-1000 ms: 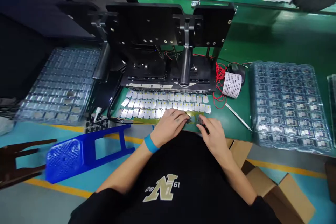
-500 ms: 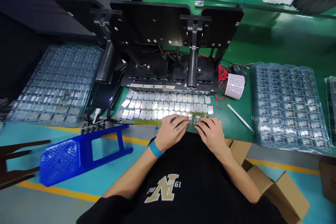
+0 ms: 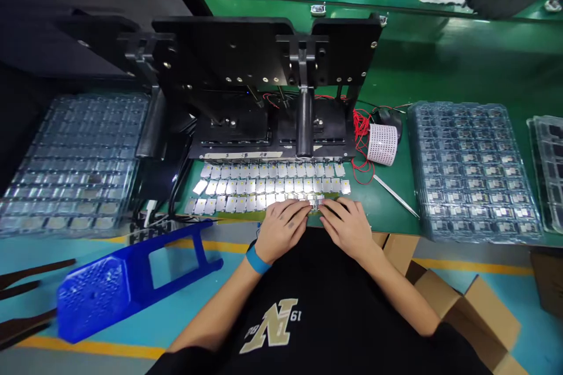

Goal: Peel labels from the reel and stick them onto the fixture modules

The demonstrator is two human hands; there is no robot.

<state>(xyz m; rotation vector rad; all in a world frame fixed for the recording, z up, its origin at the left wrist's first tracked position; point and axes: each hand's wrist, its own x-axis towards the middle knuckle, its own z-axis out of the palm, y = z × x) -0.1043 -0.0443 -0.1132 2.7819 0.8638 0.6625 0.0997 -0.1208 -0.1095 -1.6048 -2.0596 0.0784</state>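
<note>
At the front edge of the bench, my left hand (image 3: 284, 227) and my right hand (image 3: 347, 225) face each other with fingers bent and fingertips close together. A small silvery circuit board (image 3: 315, 203) shows between the fingertips, and both hands are closed on it. Its lower part is hidden by the fingers. Just beyond my hands lie rows of small silver boards with yellow dots (image 3: 264, 186). Behind those rows stands a black press fixture (image 3: 272, 151) with two lever handles, the nearer one (image 3: 304, 123) hanging down.
Stacked clear trays of boards stand at right (image 3: 477, 176) and left (image 3: 74, 164). Metal tweezers (image 3: 396, 195), a white perforated roll (image 3: 382, 144) and red wires (image 3: 361, 124) lie right of the fixture. A blue stool (image 3: 94, 299) and an open cardboard box (image 3: 479, 316) are below the bench.
The whole view has shifted, so the fixture and trays appear farther left. My fingertips remain close together at the bench edge, with the board pieces between them seeming nearer each other.
</note>
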